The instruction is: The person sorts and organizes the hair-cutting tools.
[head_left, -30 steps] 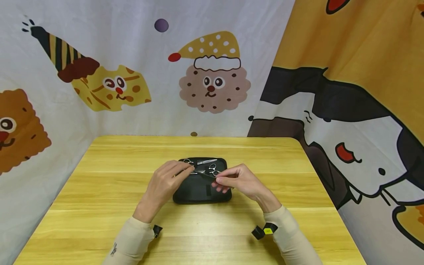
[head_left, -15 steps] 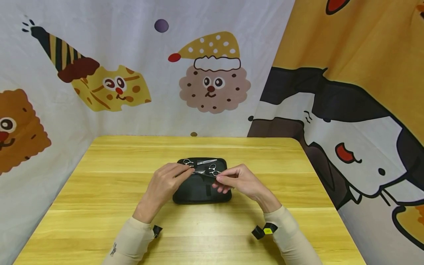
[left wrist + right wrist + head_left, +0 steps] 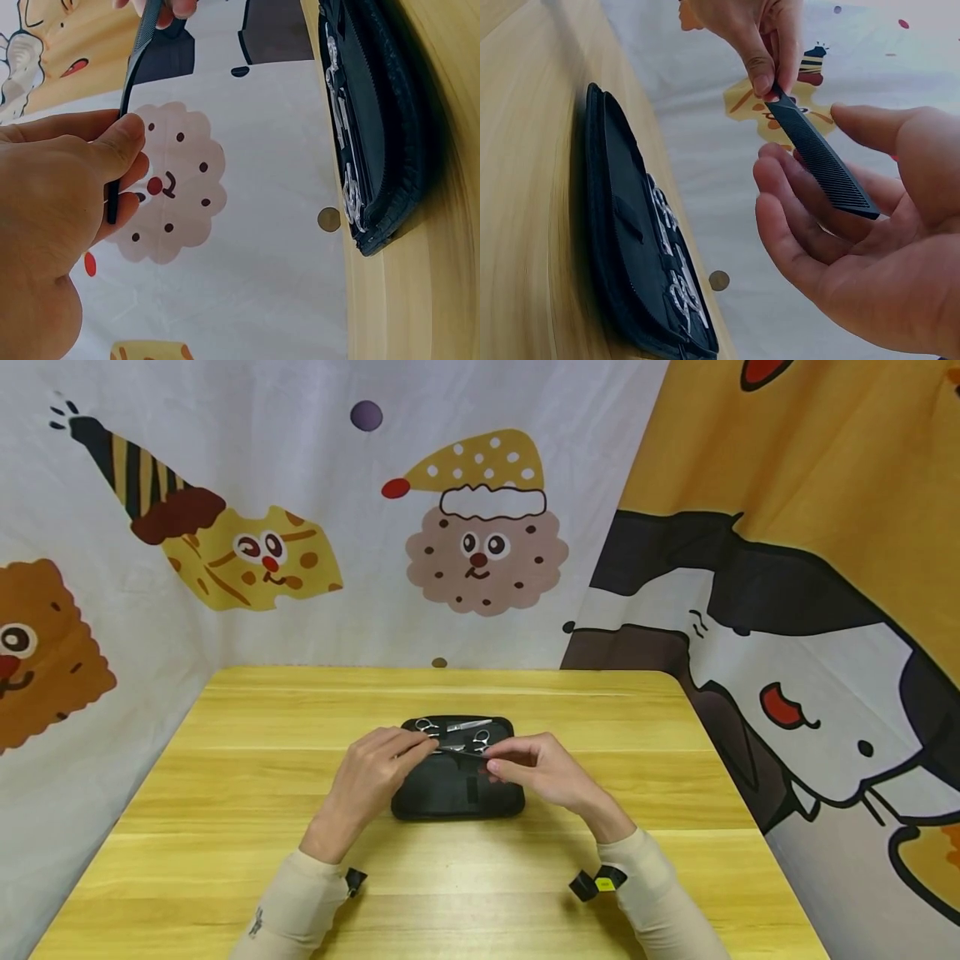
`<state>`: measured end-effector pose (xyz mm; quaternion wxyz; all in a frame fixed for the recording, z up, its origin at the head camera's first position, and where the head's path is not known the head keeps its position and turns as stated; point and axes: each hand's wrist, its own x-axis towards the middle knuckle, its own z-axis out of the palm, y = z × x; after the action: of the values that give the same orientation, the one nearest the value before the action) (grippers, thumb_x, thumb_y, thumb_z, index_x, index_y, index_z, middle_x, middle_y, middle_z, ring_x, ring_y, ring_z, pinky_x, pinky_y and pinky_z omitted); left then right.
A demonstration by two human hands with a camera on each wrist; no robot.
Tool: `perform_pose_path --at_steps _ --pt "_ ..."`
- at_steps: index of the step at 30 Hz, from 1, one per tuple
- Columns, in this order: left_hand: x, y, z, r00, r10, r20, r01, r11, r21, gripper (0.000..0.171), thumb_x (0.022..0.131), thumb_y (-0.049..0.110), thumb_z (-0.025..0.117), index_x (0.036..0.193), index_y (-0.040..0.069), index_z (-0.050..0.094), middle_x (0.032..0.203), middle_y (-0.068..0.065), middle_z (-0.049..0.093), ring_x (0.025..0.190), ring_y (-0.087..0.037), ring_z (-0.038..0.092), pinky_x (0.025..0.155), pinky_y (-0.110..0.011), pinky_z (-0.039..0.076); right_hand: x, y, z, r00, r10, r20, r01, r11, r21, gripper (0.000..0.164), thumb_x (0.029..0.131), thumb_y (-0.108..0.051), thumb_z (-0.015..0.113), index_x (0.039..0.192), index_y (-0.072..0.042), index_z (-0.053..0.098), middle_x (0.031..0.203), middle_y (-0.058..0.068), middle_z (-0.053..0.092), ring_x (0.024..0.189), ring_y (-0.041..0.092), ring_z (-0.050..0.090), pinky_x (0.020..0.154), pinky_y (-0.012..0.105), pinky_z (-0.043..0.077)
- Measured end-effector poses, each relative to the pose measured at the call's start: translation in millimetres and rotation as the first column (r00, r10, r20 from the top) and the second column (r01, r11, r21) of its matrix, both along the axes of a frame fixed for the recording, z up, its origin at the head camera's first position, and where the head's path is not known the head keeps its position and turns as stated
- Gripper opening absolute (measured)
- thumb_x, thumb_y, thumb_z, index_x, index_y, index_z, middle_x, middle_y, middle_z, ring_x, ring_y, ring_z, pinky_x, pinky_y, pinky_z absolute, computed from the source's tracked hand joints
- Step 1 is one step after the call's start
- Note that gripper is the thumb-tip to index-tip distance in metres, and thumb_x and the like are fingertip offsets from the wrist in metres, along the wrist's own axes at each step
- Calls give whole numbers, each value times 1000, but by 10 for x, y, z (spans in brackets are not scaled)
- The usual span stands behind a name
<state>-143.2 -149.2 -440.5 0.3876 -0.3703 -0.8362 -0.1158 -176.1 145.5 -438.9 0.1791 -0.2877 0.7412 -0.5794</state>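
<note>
A black comb (image 3: 821, 159) hangs in the air above a black zip case (image 3: 431, 793). My left hand (image 3: 372, 770) pinches its slim handle between thumb and fingers, as the left wrist view shows close up. On the toothed end, my right hand (image 3: 553, 777) lies around the comb with thumb and fingers spread apart; in the right wrist view its loosely bent fingers pass beneath the teeth and the thumb stands off. Silver scissors (image 3: 482, 740) and other scissors (image 3: 424, 725) lie in the far half of the opened case.
The case lies flat on a wooden table (image 3: 262, 760), its near half showing a small strap (image 3: 628, 219). Behind the table hangs a cloth (image 3: 315, 460) printed with cartoon figures. Small black devices (image 3: 597, 883) sit on the wrists.
My right fingers have loosened from the comb's end and shifted slightly, with the lower fingers drawn up. My left hand stays on the handle, nearly still. The case has not moved.
</note>
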Motion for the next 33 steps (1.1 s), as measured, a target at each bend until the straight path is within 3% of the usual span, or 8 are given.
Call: perform_pose_path --at_steps 5,14,22,29,33 --pt "-7 -16 5 1000 11 21 -11 1000 -9 27 85 -8 74 107 7 82 105 -9 79 93 -24 71 81 -39 61 9 0 9 989 -4 -145 16 997 81 38 100 -24 70 132 -3 70 123 2 72 110 17 67 92 33 58" --pt "-10 -32 5 997 26 73 -25 999 -21 29 85 -10 74 107 8 82 103 -8 79 89 -22 70 78 -38 62 27 -17 0 947 41 -318 -2 993 121 47 97 -31 73 141 -18 62 135 4 66 123 20 58 102 57 47" --pt "-11 -41 8 993 27 113 -25 999 -20 21 85 -1 78 104 7 83 101 -7 79 88 -21 71 79 -38 62 45 -37 -1 902 40 -429 51 979 199 68 92 -45 75 153 -31 48 151 -14 50 140 7 41 115 49 38" --pt "0 -61 -13 985 23 169 -24 1000 8 19 85 1 80 102 8 84 100 -6 79 86 -20 71 75 -37 63 73 -63 14 870 55 -489 84 962 258 85 89 -45 78 161 -36 33 160 -14 38 144 7 33 115 51 36" --pt "28 -92 -27 981 34 192 -37 999 11 22 82 -2 81 101 9 84 98 -6 80 84 -20 71 72 -37 63 86 -57 14 867 69 -494 90 953 290 89 88 -45 78 162 -38 30 161 -19 32 145 6 30 115 52 36"
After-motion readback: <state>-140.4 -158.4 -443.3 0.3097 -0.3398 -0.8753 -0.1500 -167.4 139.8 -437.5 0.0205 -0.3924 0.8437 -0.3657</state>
